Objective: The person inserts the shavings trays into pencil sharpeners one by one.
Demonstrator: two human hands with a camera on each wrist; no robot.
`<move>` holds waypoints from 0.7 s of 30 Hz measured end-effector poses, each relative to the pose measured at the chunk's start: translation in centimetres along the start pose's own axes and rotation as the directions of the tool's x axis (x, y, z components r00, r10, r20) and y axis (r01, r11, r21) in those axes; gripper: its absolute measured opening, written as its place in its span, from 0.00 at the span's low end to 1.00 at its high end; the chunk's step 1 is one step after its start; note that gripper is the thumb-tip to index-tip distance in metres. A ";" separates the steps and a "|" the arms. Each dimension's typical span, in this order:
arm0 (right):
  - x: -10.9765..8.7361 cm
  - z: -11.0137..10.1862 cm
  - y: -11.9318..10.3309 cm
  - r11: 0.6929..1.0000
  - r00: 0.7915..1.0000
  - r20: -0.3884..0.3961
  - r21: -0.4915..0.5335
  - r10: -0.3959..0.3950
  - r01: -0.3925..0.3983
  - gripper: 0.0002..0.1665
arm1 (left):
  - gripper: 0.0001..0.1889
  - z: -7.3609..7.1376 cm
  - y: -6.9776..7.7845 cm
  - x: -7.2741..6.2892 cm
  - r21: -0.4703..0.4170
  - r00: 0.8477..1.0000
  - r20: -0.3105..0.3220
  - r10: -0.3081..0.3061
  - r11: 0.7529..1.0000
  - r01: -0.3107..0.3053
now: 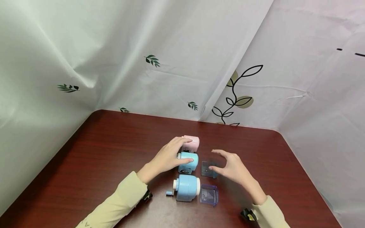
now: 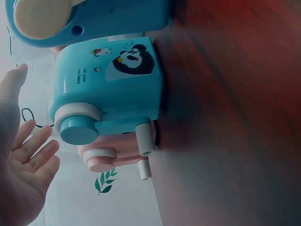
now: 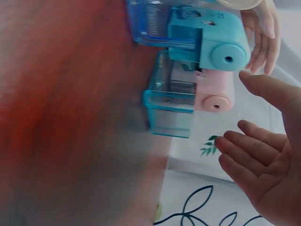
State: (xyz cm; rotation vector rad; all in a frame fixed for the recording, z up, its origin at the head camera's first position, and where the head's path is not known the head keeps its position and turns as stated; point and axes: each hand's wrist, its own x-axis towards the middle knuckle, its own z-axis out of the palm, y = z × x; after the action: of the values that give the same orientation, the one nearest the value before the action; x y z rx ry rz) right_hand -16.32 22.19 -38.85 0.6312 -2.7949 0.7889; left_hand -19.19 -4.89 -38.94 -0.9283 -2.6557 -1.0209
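Three crank pencil sharpeners stand in a row: a pink sharpener [image 1: 194, 144] at the back, a turquoise sharpener [image 1: 186, 167] with a panda picture in the middle, and a blue sharpener [image 1: 187, 187] in front. My left hand [image 1: 167, 155] hovers around the turquoise one, its thumb and fingers spread and relaxed. In the left wrist view the palm is apart from that sharpener's body. To the right lie two see-through shavings drawers, a turquoise-tinted drawer [image 3: 170, 117] and a blue-tinted drawer [image 1: 209, 194]. Over the farther drawer, my right hand [image 1: 233, 166] holds nothing, fingers loosely bent and thumb apart.
All of this is on a dark red-brown wooden table [image 1: 119, 152] with rounded back corners. White curtains [image 1: 159, 85] with leaf prints hang behind and beside it. The blue sharpener's crank [image 1: 169, 193] sticks out to the left.
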 end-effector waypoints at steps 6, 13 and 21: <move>-0.7 0.8 0.8 1.000 0.998 0.053 -0.018 0.024 -0.023 0.37 | 0.35 0.6 -0.3 -0.4 -0.005 0.999 0.035 0.022 1.000 -0.022; -1.2 1.3 1.6 0.998 0.989 0.137 -0.032 0.064 -0.060 0.39 | 0.34 1.5 -0.8 -0.6 -0.007 0.997 0.074 0.038 0.999 -0.037; -1.3 1.3 1.8 0.999 0.986 0.159 -0.011 0.054 -0.053 0.39 | 0.32 1.7 -0.9 -0.6 -0.001 0.995 0.085 0.056 0.998 -0.057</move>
State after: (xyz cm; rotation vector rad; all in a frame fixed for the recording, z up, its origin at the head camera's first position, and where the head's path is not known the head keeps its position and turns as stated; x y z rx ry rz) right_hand -16.03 23.27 -41.14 0.6470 -2.9693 0.7712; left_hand -19.08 -4.62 -40.92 -1.0629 -2.6808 -0.9880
